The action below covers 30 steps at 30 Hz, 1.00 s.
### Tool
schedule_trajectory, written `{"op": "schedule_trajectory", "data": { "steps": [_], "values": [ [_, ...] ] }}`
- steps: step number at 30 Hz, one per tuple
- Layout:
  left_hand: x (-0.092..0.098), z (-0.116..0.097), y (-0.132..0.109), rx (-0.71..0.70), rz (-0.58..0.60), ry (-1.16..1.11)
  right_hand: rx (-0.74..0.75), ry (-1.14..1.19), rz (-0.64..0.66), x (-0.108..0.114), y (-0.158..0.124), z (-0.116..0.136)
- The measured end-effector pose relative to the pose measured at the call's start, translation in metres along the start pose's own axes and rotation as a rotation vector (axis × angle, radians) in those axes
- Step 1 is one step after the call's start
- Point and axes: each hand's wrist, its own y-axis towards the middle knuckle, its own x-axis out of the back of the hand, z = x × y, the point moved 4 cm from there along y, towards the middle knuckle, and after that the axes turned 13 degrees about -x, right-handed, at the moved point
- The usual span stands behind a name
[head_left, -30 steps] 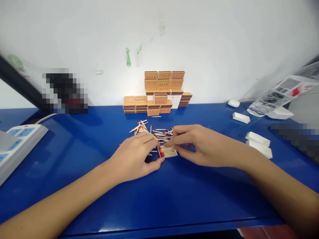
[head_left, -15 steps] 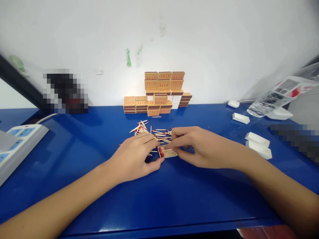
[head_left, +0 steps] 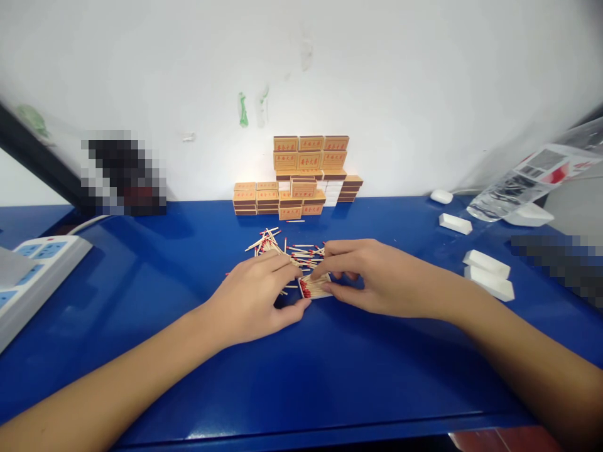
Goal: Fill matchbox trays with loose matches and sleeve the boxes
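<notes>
The tray (head_left: 321,297) sat flat on the tabletop (head_left: 306,376), just in front of the person, with matches (head_left: 308,290) lying along it, red heads toward its left end. The left hand (head_left: 257,295) was grasping that end, thumb at the near corner and forefinger at the far one. The right hand (head_left: 362,273) had its forefinger down on the matches and its thumb at the near right edge; whether it was pinching anything, I couldn't tell.

To my eye, the risk lay in that forefinger: too hard a push could snap a stick or tip the tray, and a sideways sweep might flick some over the rim. If the left hand slackened, the tray could skid.

Behind it lay loose matches (head_left: 306,256), a tangle partly hidden by the left hand; a careless knuckle there could scatter them. Farther back, boxes (head_left: 309,160) stood stacked near the wall, the upper ones upright on edge, so a knock could topple them. White pieces (head_left: 490,285) lay well off to the right.
</notes>
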Motion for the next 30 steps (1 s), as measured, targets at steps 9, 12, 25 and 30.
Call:
{"op": "schedule_trajectory", "data": {
  "steps": [9,12,25,30],
  "values": [
    [-0.0001,0.0003,-0.0001,0.000,0.005,0.014,-0.011,-0.052,-0.026,0.0002,-0.0006,-0.0039],
    [-0.0002,0.0007,-0.0003,-0.004,0.001,0.015,-0.003,-0.053,-0.049,0.0002,-0.0011,-0.0038],
    [0.0000,-0.0006,-0.0001,-0.003,0.003,0.017,-0.011,-0.055,-0.073,-0.0012,0.0013,-0.0082],
    [0.0000,-0.0009,-0.0006,0.005,0.011,0.005,-0.034,-0.066,-0.036,-0.0046,0.0021,-0.0090]
  ]
}}
